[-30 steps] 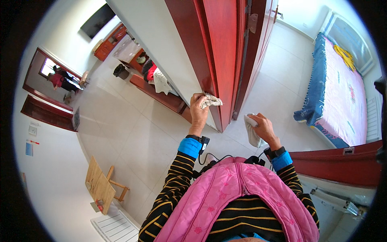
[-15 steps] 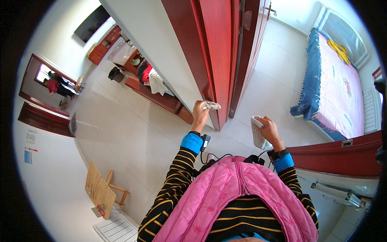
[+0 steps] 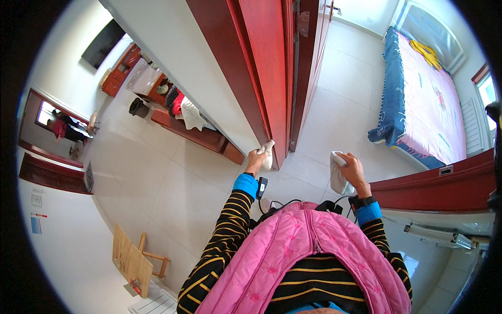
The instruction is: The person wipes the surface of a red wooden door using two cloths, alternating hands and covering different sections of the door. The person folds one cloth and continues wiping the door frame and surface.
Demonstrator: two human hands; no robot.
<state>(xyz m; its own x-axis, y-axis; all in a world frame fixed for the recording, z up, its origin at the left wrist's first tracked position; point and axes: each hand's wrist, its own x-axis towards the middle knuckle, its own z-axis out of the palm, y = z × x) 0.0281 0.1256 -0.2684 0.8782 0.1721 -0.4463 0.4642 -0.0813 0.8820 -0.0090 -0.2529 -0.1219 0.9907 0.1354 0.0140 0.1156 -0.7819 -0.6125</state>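
Head view: left-hand cloth [image 3: 268,155] at a red door frame [image 3: 269,78]

Just above the centre of the frame's lower half, we see the left hand [image 3: 255,160] with its fingers closed on the pale, bunched cloth, at the lower end of the red door frame; whether cloth and wood touch, we cannot tell for certain. Right of centre, we find the right hand [image 3: 353,171], fingers curled tightly round the right-hand cloth [image 3: 338,177], a whitish piece that hangs down, well apart from the frame. At upper right we note a bed [image 3: 436,99] with a pink and blue cover, and on it a yellow cloth [image 3: 426,54]. At upper left lie a dark bin [image 3: 138,108] and, near it, a reddish-brown bench [image 3: 185,134]; at lower left stands a small wooden table [image 3: 129,259].
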